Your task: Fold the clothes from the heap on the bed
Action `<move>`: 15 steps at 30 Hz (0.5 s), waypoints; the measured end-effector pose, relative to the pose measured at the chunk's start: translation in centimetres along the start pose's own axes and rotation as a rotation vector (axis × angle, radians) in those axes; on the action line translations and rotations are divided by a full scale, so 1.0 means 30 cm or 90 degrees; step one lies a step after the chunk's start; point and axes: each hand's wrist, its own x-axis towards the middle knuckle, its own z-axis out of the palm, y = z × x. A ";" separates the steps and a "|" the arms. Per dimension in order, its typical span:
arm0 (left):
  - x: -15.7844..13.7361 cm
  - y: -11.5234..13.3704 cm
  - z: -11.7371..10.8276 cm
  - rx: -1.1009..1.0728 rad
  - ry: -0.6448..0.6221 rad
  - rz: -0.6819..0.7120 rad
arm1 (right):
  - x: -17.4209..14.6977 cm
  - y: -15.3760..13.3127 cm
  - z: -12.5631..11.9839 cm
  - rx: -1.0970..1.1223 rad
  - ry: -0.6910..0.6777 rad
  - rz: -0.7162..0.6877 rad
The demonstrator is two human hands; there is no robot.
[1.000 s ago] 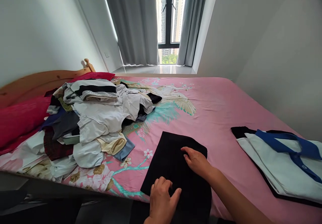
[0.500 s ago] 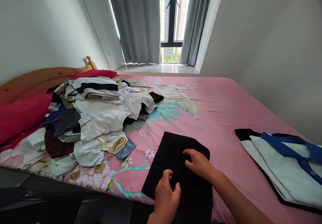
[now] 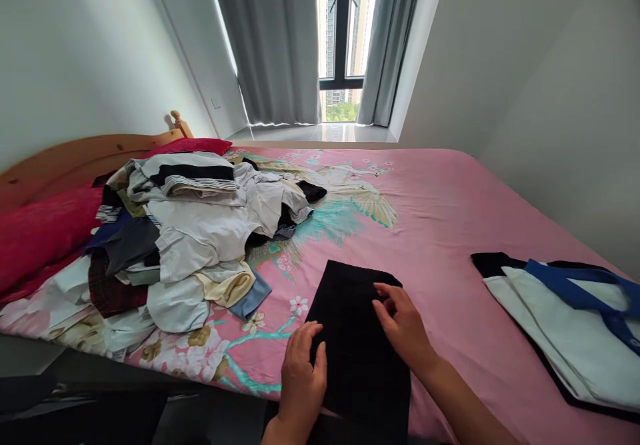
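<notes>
Pink, with printed flowers and branches, the bed [image 3: 440, 205] extends beneath and beyond my left hand [image 3: 303, 372] and my right hand [image 3: 404, 330]. Between and below them lies a flat, roughly oblong piece of black clothing [image 3: 357, 348], which reaches the bed's edge nearest me. My left hand is at its left side, fingers slightly bent and thumb spread away from them. My right hand is at its right side, near the far corner, fingers curved, a gap separating thumb and forefinger. Both grips are loose; whether the fingertips touch the cloth, I cannot tell. Left of my left hand, well apart, is a loose heap of clothes [image 3: 200, 238], chiefly white, a cream cloth [image 3: 233, 285] on the side nearest my grip. Farther left are a red pillow [image 3: 45, 225] and a wooden headboard [image 3: 75, 155]. Right of my right hand, well apart, a white shirt [image 3: 555, 332] with a blue collar lies over dark cloth [image 3: 493, 262]. Far ahead of both hands, grey curtains [image 3: 275, 38] flank a window [image 3: 343, 38].
</notes>
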 end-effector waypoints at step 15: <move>0.197 0.068 0.241 0.274 -0.386 0.341 | -0.451 0.185 -0.007 0.505 -0.071 0.562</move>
